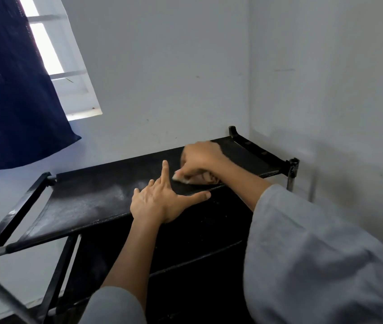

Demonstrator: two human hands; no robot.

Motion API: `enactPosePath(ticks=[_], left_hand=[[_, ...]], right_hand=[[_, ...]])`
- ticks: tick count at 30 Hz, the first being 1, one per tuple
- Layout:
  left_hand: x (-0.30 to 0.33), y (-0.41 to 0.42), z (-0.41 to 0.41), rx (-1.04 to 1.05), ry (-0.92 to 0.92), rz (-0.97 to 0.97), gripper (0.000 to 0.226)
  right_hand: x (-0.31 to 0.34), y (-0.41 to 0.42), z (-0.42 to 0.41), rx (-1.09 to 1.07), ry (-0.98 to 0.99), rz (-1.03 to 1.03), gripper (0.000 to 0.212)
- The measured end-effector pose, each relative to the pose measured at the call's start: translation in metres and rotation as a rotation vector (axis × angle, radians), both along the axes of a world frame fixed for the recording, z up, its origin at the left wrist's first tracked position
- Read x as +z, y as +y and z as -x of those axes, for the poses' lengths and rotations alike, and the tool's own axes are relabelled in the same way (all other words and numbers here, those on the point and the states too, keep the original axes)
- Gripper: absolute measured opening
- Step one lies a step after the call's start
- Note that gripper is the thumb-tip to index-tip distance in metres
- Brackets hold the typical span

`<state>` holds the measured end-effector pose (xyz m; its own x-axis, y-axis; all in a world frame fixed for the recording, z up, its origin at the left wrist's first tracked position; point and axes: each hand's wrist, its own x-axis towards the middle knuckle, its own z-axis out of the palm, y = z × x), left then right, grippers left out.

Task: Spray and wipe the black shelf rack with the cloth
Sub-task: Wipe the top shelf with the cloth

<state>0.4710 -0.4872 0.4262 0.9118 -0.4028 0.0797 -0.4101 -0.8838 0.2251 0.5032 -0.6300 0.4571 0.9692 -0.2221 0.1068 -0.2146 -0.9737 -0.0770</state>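
The right hand (200,160) presses a pale cloth (182,178) on the black shelf rack's (87,202) top tier, right of centre; the dusty patch (115,192) lies leftward, past the open, flat-braced left hand (160,202).

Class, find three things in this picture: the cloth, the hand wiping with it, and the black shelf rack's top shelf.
cloth (181,178): head view, pale corner showing under the fingers.
right hand (200,160): head view, back of the hand.
black shelf rack (87,197): head view, dusty top shelf surface.
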Motion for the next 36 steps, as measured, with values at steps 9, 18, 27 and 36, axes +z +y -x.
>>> enactPosePath(ticks=[9,18,27,36], left_hand=[[-0.004,0.004,-0.002,0.031,0.011,0.022,0.132],[-0.005,0.001,-0.001,0.049,-0.023,0.035,0.136],[-0.006,0.002,-0.006,0.056,-0.032,0.07,0.148],[-0.005,0.0,-0.003,0.072,-0.026,0.051,0.149]], right_hand=[[0.008,-0.054,0.045,-0.216,0.028,0.181,0.047],[0.008,-0.039,0.03,-0.447,0.015,0.065,0.028],[0.012,0.042,0.023,0.074,0.04,-0.021,0.029],[0.009,-0.082,0.058,-0.354,0.009,0.023,0.036]])
